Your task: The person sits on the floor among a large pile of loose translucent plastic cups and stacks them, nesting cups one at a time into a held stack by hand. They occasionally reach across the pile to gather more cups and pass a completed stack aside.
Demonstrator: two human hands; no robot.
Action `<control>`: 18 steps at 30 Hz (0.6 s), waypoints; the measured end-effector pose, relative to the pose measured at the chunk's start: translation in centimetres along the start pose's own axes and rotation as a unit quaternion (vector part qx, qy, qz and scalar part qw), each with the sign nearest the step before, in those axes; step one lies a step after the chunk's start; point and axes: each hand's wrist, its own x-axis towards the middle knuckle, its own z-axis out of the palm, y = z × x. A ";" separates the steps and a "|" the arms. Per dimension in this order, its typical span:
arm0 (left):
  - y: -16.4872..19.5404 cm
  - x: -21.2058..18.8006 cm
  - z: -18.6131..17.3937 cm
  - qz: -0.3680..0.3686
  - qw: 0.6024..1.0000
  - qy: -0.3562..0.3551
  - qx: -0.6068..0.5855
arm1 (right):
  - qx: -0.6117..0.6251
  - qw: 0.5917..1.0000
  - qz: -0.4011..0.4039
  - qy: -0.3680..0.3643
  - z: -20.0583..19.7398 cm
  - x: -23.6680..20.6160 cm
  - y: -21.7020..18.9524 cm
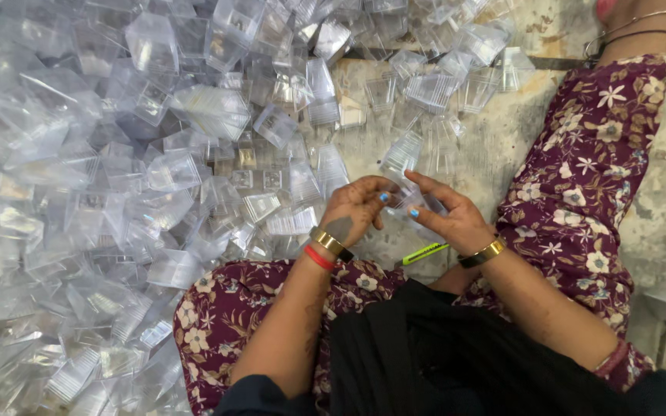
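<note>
Seated on the floor (502, 131), the person works over the lap with both hands brought together. The left hand (356, 212) and the right hand (452, 216) jointly grasp one small clear plastic box (410, 192), fingers pinched on its sides; it sits between the two palms, raised just above the knees. Whether it is one piece or two halves being mated cannot be told, as the plastic is transparent and partly covered by fingers.

A large pile of clear boxes (117, 169) lies to the left and ahead, touching the floral trouser leg (580, 185). A yellow-green pen-like object (423, 253) rests on the floor just below the right hand.

Judgement: the step in hand appears to be fitting or checking a single box. The next move would call for steady, even finger pressure, since the thin walls look easily bent.
</note>
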 end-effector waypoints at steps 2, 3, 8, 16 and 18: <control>-0.4 -0.2 0.4 -0.010 0.999 -0.033 -0.015 | 0.005 0.999 0.035 -0.002 -0.1 0.0 -0.1; -0.5 -0.2 0.5 -0.007 0.999 -0.041 -0.033 | 0.009 0.998 0.056 -0.005 -0.1 0.0 -0.1; -1.1 -0.2 0.3 0.004 0.997 -0.052 -0.063 | 0.036 0.999 0.023 -0.011 0.0 0.1 0.0; -0.2 -0.8 0.3 -0.003 0.997 -0.076 -0.033 | 0.059 0.997 0.047 0.013 0.2 -0.5 -0.5; 0.2 -0.8 0.3 -0.006 0.997 -0.070 -0.016 | 0.072 0.996 0.041 0.014 0.2 -0.4 -0.8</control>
